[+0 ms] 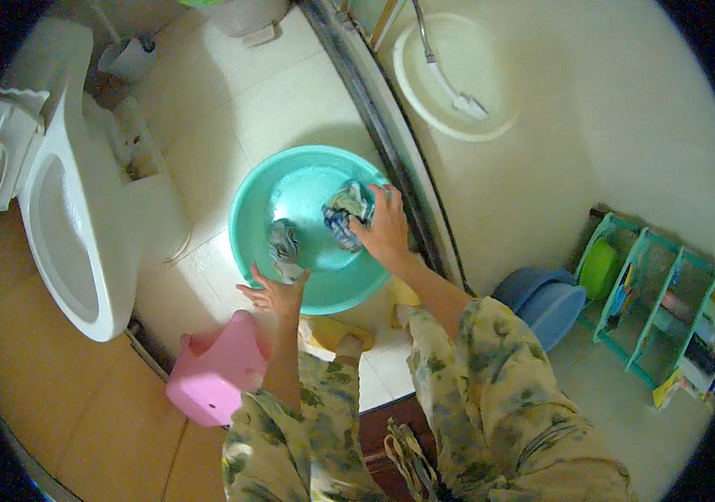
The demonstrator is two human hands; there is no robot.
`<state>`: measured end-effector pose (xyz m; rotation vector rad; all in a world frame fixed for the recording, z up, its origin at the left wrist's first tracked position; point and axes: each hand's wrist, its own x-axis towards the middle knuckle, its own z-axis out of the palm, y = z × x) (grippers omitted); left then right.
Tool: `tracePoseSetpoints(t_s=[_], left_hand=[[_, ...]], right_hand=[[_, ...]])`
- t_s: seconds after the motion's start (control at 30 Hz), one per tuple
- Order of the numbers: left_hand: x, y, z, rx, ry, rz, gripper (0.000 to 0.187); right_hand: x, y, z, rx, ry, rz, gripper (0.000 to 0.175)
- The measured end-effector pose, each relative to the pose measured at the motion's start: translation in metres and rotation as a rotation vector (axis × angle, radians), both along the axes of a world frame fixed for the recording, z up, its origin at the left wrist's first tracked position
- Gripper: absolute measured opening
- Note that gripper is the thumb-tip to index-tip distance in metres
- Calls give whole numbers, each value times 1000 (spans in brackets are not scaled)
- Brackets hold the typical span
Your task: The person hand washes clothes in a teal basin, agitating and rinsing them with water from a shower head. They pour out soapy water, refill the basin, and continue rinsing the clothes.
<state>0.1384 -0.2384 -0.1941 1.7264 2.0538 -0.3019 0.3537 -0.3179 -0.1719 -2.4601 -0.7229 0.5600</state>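
In front of me a turquoise plastic basin (326, 290) rests on the tiled floor. Two bunched wet-looking cloths lie inside it: a grey one (284, 241) on the left and a blue and pale patterned one (348, 216) on the right. My left hand (277, 296) is spread over the near left rim, its thumb close to the end of the grey cloth. At the right side, my right hand (387, 226) has thumb and fingers apart beside the patterned cloth. The thumb overlaps the cloth's edge in view; whether it touches is unclear.
A pink plastic stool (219, 376) stands at the near left, below a white toilet (65, 251). A dark raised sill (389, 141) runs right of the basin. Beyond it are a pale round tub (458, 75) with a shower head, blue basins (549, 307) and a green rack (630, 295).
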Motion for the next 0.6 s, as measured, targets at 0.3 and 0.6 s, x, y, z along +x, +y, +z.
tracePoseSetpoints(t_s=[0.3,0.6], left_hand=[[107,-46,94,-151,-617,27,93],[118,9,80,-48,-509,-219,69]], right_hand=[[252,-44,-80,-217,-234,-111,24],[329,32,-155,-466,-527,-60,35]])
